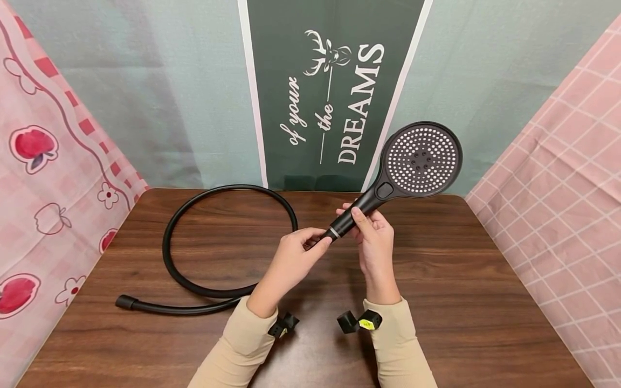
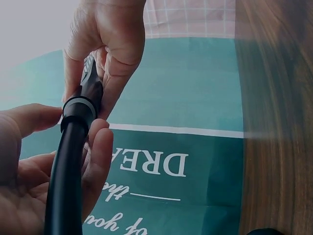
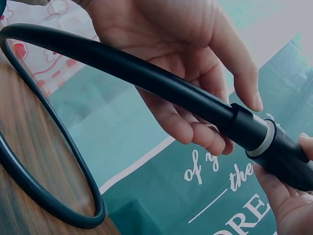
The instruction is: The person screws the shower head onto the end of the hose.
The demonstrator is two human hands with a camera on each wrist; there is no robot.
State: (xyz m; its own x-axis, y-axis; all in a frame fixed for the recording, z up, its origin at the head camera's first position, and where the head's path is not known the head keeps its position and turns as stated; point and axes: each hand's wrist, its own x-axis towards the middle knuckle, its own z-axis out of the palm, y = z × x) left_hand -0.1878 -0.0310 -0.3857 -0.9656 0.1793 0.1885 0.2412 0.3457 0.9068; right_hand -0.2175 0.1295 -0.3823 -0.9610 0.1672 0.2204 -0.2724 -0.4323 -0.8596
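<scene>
My right hand grips the handle of a black shower head, thumb on top. The round spray face with white nozzles points up at the upper right. A black shower hose meets the handle's lower end, where a pale ring shows. Around the hose's end nut curl the thumb and fingers of my left hand. Its thumb tip lies right at the nut's edge in the right wrist view. In the left wrist view, the hose runs past the left palm to the handle.
The hose loops across the left of the brown wooden table. Its free end fitting lies near the table's left side. A green printed cloth hangs behind, with pink patterned cloths at both sides. Small black devices sit on both wrists.
</scene>
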